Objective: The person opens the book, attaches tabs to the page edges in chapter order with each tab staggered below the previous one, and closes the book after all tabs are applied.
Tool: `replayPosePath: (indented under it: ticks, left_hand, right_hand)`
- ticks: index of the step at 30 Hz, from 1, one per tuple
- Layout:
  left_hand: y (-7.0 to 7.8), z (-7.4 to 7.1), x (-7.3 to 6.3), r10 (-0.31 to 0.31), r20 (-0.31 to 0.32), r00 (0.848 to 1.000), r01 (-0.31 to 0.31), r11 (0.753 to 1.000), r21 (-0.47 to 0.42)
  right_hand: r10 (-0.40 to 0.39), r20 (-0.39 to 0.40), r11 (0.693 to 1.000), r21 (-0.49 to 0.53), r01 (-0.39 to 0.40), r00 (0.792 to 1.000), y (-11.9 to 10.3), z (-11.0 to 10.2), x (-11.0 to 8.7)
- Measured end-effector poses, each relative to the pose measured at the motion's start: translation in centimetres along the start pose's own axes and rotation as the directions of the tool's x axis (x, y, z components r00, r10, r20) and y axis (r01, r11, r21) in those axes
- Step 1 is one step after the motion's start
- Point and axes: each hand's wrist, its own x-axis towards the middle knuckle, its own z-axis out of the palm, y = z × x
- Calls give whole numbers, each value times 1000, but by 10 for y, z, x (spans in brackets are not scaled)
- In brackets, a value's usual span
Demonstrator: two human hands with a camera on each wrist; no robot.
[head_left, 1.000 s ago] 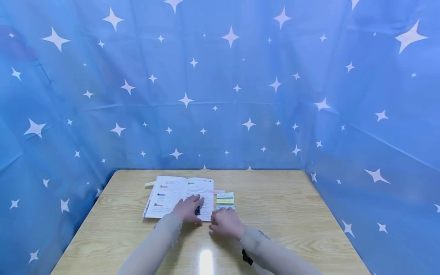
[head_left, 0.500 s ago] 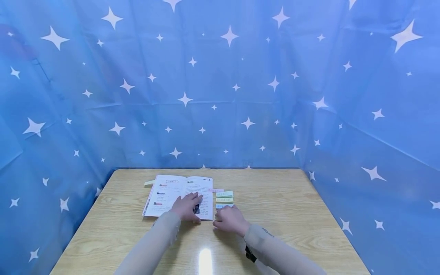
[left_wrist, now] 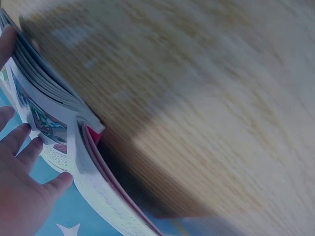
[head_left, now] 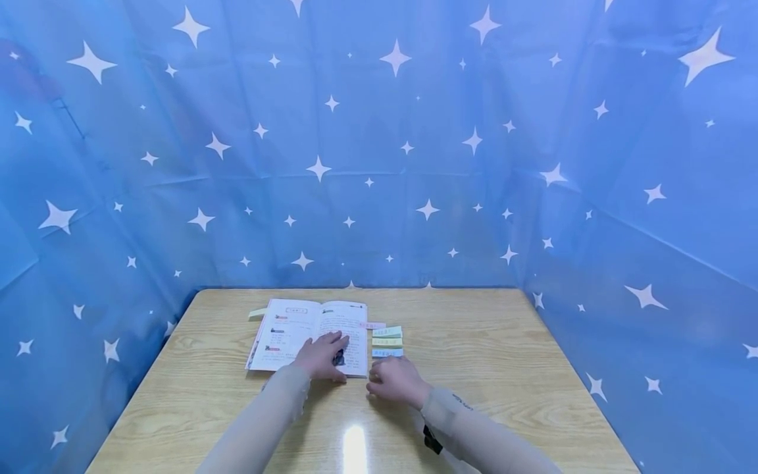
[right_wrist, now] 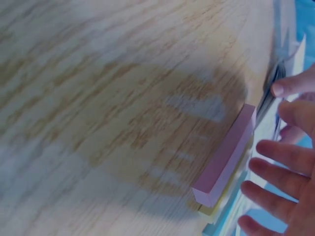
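Observation:
An open book (head_left: 290, 342) lies on the table, printed text across both pages. My left hand (head_left: 321, 356) rests on the right-hand page with fingers spread, partly covering a dark picture; in the left wrist view, the fingers (left_wrist: 29, 152) lie against the page. To the right of the book, my right hand (head_left: 395, 380) sits just in front of a blue sticky-note pad (head_left: 387, 353). In the right wrist view its fingers are loosely bent, holding nothing visible, beside a pink sticky-note pad (right_wrist: 224, 160). That pink pad is hidden behind the hand in the head view.
Behind the blue pad are a yellow pad (head_left: 387, 342) and a green pad (head_left: 387, 332). A pink tab (head_left: 374, 325) sticks out from the book's right edge, and a pale tab (head_left: 257, 313) from its left. A blue star-patterned curtain (head_left: 379, 164) surrounds the wooden table (head_left: 474, 368).
My right hand has shifted slightly right, away from the book's edge, and more of the blue pad shows. My left hand stays on the page.

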Motion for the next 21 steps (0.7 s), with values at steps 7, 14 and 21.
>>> replayPosePath:
  ticks: [7,14,21]
  left_hand:
    - [-6,4,0,11,-23,1000,-12,1000,-11]
    - [-7,6,-3,41,-44,998,-43,999,-25]
    - [-7,5,-5,43,-65,997,-46,999,-30]
  right_hand:
    - [-37,-16,999,-8,37,999,1,3,0]
    - [-25,11,1000,2,24,1000,3,8,0]
    - [-17,33,1000,20,16,999,1,7,2]
